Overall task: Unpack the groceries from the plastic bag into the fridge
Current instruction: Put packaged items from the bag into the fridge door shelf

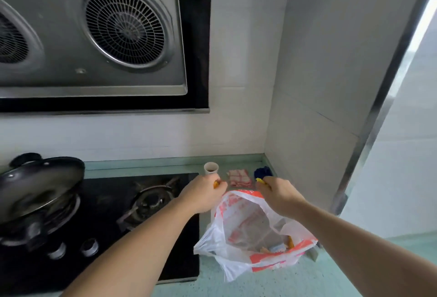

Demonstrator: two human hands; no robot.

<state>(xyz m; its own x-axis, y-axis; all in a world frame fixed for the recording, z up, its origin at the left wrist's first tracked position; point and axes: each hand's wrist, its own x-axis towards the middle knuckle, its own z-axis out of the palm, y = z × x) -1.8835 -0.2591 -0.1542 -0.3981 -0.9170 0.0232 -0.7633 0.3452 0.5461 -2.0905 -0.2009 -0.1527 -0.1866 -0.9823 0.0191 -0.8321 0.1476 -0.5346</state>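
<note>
Both your hands are out over the back of the counter (331, 280), above the plastic bag (248, 235). Your left hand (203, 193) has its fingers curled round a small orange item (216, 184); only a sliver of it shows, so you can't tell what it is. Your right hand (277, 193) is closed the same way on a small yellow item (259, 180), again mostly hidden. The bag lies on the counter just right of the gas hob (142, 202), mouth open toward you, with a few packets (277, 247) visible low inside. Behind your hands, near the wall: a paper cup (211, 168), a red-and-white packet (239, 178), and something blue (263, 172) in the corner. A lidded pan (37, 183) sits on the left burner. Fridge is not in view.
</note>
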